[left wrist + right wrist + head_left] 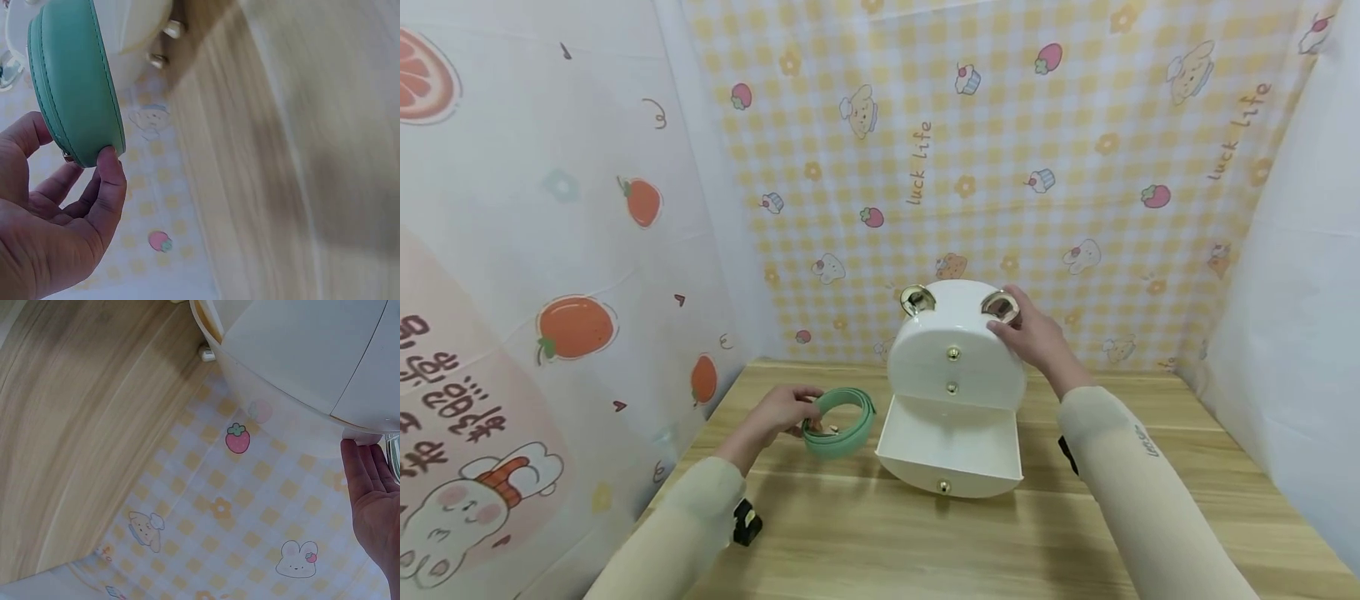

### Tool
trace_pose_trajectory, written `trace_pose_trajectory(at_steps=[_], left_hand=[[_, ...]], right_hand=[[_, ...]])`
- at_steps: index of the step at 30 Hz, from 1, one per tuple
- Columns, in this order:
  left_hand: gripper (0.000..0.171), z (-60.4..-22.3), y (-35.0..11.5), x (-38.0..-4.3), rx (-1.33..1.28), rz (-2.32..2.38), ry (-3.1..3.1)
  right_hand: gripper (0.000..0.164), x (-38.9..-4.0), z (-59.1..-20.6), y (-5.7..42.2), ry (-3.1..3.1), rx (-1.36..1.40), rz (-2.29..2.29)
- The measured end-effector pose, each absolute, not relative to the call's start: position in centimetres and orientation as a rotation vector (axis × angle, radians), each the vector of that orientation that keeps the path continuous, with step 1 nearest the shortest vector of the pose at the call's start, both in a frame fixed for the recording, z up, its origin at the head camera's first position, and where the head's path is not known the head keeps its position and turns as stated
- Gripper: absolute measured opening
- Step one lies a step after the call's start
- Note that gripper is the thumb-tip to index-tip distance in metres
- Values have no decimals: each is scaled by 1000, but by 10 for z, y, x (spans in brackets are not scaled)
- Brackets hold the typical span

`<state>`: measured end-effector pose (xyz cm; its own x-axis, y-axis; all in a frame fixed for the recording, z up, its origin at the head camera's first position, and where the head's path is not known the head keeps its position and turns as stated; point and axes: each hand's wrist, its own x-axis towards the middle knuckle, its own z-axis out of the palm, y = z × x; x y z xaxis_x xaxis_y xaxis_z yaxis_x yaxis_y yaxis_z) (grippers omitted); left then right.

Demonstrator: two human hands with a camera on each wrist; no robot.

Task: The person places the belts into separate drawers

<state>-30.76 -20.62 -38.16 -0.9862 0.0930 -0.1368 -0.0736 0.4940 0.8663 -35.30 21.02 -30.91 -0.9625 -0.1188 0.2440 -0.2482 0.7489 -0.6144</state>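
My left hand (786, 412) holds a coiled green belt (835, 454) by its left side, thumb and fingers pinching the band. In the left wrist view the belt (78, 81) shows stitched edges and a small gold metal piece. To its right stands a white rounded storage box (955, 358) with gold knobs and two gold ear-like rings on top. Its bottom drawer (947, 437) is pulled out, with a bare white inside. My right hand (1037, 333) rests on the box's upper right, beside the right ring, its fingers extended against the side in the right wrist view.
The box and hands are over a wooden table (820, 533). A yellow checked cloth (820, 292) hangs behind it, with white printed cloth (580, 250) along the left and plain white cloth (1300, 333) on the right. Black straps (747, 523) sit at the wrists.
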Motion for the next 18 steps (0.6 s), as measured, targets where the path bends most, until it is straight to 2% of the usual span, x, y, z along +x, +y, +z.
trace_pose_trajectory(at_steps=[18], left_hand=[[49, -368, -132, -313, 135, 1606, 2478]], right_hand=[[73, -353, -309, 211, -2761, 281, 1020]])
